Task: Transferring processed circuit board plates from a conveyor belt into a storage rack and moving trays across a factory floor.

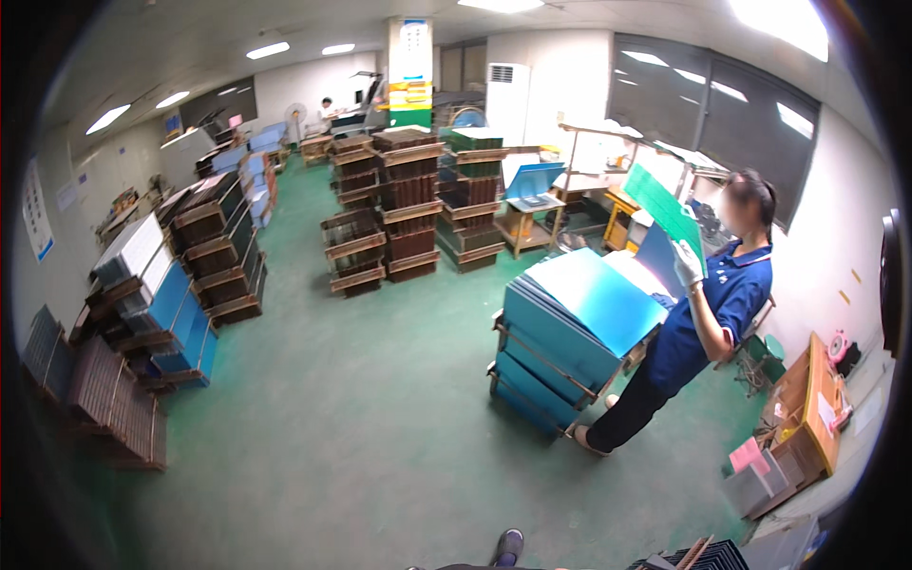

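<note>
Neither my left hand nor my right hand shows in the head view. Of myself, one dark shoe [510, 545] appears at the lower edge, on the green floor [351, 418]. On the right, a person in a dark blue polo shirt [703, 328] holds up a bright green panel [662, 214] with a white-gloved hand [687, 263]. Beside that person, large blue sheets [594, 294] lie piled on a wood-framed rack [541, 366]. Closest to me, at the bottom right, is a stack of dark panels [712, 557] with wooden strips.
Wood-framed racks of brown panels [410, 204] stand mid-room. Along the left are blue stacked panels [176, 313], dark racks [223, 247] and a ridged brown stack [116, 394]. A wooden desk [807, 418] lines the right wall. Another person [328, 109] sits far back, near a pillar [410, 57].
</note>
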The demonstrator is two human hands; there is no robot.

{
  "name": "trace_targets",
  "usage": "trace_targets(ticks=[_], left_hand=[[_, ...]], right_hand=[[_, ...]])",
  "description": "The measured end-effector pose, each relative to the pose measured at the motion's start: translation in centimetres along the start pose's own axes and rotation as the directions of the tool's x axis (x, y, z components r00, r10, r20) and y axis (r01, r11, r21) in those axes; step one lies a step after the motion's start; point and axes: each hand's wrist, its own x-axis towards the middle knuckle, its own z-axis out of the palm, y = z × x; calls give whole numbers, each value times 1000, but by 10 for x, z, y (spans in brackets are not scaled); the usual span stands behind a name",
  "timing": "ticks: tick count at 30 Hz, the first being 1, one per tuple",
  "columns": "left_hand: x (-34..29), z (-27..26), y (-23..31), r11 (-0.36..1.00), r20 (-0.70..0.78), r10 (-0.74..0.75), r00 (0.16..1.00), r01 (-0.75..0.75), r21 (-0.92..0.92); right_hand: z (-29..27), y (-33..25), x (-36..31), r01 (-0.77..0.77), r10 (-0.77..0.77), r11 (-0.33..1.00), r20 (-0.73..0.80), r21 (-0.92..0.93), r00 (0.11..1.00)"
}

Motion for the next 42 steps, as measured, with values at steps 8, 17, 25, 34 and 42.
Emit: trace_targets(ticks=[8, 17, 25, 34, 42], left_hand=[[102, 57, 70, 990, 230, -4, 973, -29, 141], [197, 122, 140, 957, 285, -73, 956, -13, 290], [264, 161, 181, 840, 210, -261, 942, 115, 530], [305, 220, 244, 226, -369, -606, 705, 597, 770], [318, 158, 248, 168, -297, -619, 727, 492, 854]], right_hand=[[-104, 157, 40, 97, -83, 991, 141, -92, 986], [-163, 163, 36, 43, -62, 983, 103, 181, 993], [-192, 149, 51, 16, -27, 956, 33, 293, 999], [-230, 102, 80, 37, -31, 999, -237, 20, 971], [-242, 59, 78, -96, 46, 986, -338, -134, 940]])
